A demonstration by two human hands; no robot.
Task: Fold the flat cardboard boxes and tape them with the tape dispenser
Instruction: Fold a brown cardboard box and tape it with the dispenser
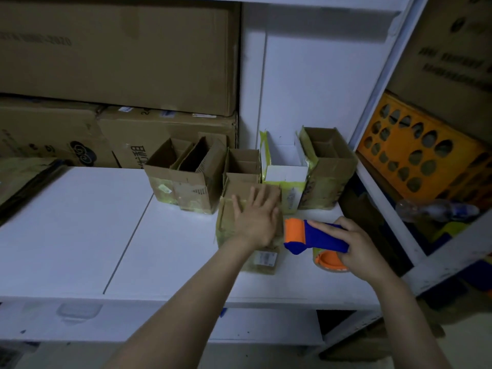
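The left hand [255, 218] lay flat, fingers straight and spread, pressing on the top of a box [226, 227] on the right part of the white desk [80, 222]. The right hand [359, 246] had its fingers curled round the blue handle of the dispenser [311, 237], held just right of that box. The dispenser's orange roller end was close to the box's side; whether they touched could not be told. The tape roll [328, 262], with its orange core, sat under the handle, low over the desk. Behind the box a row of open boxes [183, 182] stood along the back of the desk, with a white box [286, 174] among them. Large cartons [119, 57] were stacked at the back left. To the right, a shelf held an orange crate [415, 155] and a clear bottle [436, 209] lying on its side.
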